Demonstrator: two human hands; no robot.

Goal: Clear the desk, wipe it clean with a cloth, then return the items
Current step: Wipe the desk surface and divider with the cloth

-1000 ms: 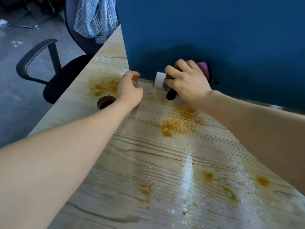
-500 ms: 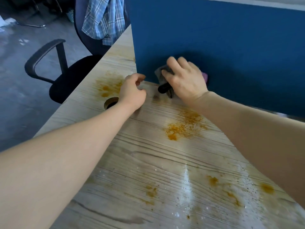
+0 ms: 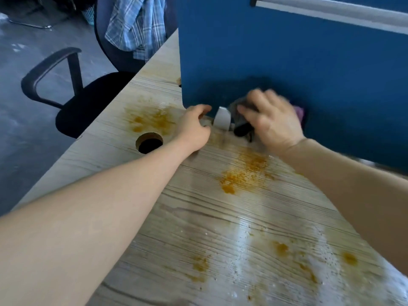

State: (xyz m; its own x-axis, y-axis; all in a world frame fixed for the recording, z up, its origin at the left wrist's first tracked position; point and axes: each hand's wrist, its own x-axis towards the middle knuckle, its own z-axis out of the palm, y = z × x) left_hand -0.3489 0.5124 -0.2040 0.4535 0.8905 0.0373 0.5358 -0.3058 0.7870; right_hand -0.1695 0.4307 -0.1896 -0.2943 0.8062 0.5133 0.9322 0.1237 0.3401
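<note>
Wood-grain bench [image 3: 198, 217] carries orange-brown stains and a wet sheen; a blue partition [image 3: 287, 62] stands along its far edge. At the partition's foot, right hand [image 3: 272, 122], motion-blurred, curls over a dark cloth [image 3: 237, 107] and a black cylindrical item [image 3: 241, 130]. Left hand [image 3: 194, 127] rests loosely curled, holding nothing visible, just beside a small white bracket [image 3: 222, 118].

A blue partition [image 3: 309, 69] fills the view from 12 to 3 o'clock, a pale metal rail [image 3: 331, 12] along its top. At 10 o'clock a black armchair [image 3: 72, 100] stands on grey concrete floor [image 3: 19, 120]. At 11 o'clock a plaid shirt [image 3: 136, 25] hangs over a second chair's dark back [image 3: 106, 40]. Light glares off the floor.
</note>
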